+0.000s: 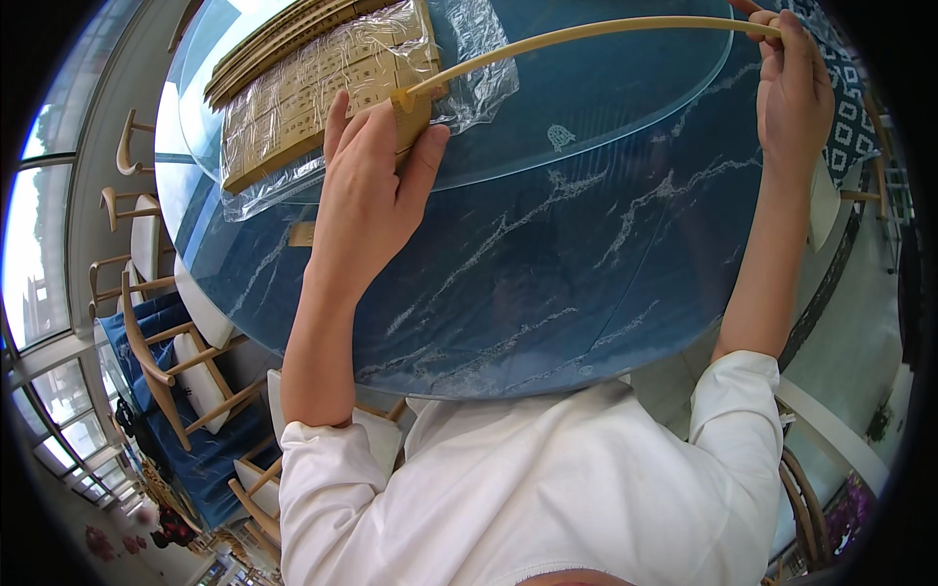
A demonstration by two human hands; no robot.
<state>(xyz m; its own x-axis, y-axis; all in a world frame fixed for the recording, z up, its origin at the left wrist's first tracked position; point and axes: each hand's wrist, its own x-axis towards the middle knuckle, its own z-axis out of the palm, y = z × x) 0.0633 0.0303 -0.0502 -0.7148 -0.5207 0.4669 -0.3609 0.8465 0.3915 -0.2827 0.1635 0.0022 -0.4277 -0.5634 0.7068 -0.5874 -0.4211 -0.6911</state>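
Note:
My left hand [371, 195] pinches a gold-brown paper sleeve [413, 119] between thumb and fingers, over the table. In my raised right hand [793, 93], at the far right, is the end of long pale wooden chopsticks [596, 30]; whether one or a pair, I cannot tell. They span the gap between my hands, and their left end meets the sleeve's mouth. Beside my left hand lies a wide bundle of printed gold-brown paper sleeves [293, 122] in torn clear plastic wrap [489, 63]. Loose brown sleeves [283, 44] are piled along its far side.
A round glass turntable [586, 137] sits on the blue marbled table [508, 303], under the bundle. A small gold-brown piece [301, 234] lies near my left wrist. Wooden chairs [200, 376] stand at the left; patterned cloth [848, 127] shows beyond my right hand.

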